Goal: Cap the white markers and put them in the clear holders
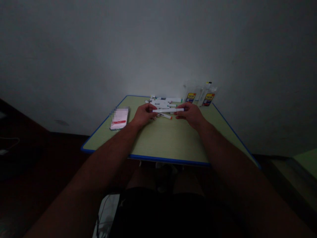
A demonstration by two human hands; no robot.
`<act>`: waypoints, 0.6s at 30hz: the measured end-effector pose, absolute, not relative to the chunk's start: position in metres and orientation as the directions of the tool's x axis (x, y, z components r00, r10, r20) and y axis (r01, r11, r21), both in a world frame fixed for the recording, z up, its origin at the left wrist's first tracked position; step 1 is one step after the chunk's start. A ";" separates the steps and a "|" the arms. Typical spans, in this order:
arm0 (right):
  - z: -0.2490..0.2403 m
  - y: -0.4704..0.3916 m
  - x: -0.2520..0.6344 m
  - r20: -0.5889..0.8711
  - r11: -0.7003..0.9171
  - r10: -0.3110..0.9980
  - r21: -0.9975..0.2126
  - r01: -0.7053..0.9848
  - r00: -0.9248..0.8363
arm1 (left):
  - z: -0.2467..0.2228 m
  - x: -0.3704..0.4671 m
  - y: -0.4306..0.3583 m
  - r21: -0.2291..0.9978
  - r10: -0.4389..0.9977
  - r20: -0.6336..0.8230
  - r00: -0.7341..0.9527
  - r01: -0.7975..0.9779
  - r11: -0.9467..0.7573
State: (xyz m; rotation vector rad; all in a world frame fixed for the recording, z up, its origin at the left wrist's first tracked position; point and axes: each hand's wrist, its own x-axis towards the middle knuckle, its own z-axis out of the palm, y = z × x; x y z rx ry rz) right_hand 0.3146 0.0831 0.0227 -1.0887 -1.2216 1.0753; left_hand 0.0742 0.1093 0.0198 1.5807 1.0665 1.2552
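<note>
A white marker with dark blue or purple ends is held level between my two hands, above the table. My left hand pinches its left end, and my right hand grips its right end. Just below the held marker, a white marker with an orange-red end lies on the tabletop. Behind it is a loose pile of several white markers, some with green ends. The held marker and my fingers hide part of the pile.
The pale green table has a blue edge and stands against a grey wall. A phone with a lit screen lies at the left. Two clear plastic packages with yellow and dark labels stand at the back right, one with a marker inside.
</note>
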 end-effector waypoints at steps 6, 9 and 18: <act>0.023 0.083 0.315 0.153 0.154 0.987 -0.988 -0.024 0.045 | 0.022 0.075 0.108 0.953 0.955 0.267 0.126 0.116 -0.281; 0.023 0.083 0.315 0.156 0.157 0.987 -0.987 -0.018 0.048 | 0.020 0.075 0.110 0.955 0.956 0.263 0.133 0.103 -0.277; 0.022 0.083 0.316 0.183 0.183 0.983 -0.983 -0.010 0.020 | 0.013 0.072 0.116 0.941 0.945 0.299 0.135 0.126 -0.315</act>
